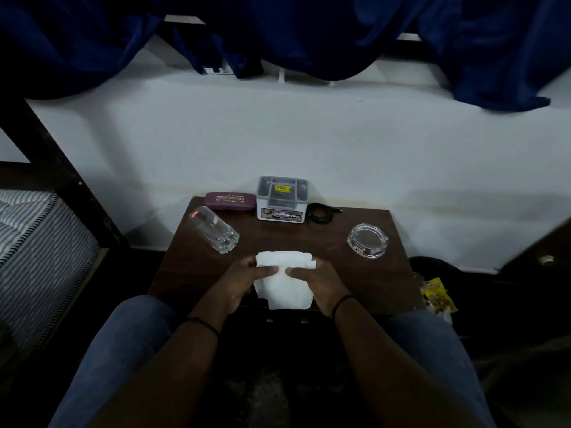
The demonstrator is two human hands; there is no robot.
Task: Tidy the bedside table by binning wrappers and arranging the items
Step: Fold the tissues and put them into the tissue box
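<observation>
A white tissue (284,287) lies partly folded at the front middle of the dark wooden bedside table (355,273). My left hand (244,279) grips its left edge with thumb on top. My right hand (315,282) holds its right edge the same way. On the table stand a clear drinking glass (213,230) at the left, a maroon spectacle case (230,201) at the back left, a grey organiser box (282,197) at the back middle, a coiled black cable (321,213) beside it, and a glass ashtray (367,240) at the right.
A dark bin (432,267) with yellow wrappers (438,295) sits on the floor right of the table. A striped mattress (34,230) on a dark bed frame is at the left. Blue curtains (309,35) hang above the white wall behind the table.
</observation>
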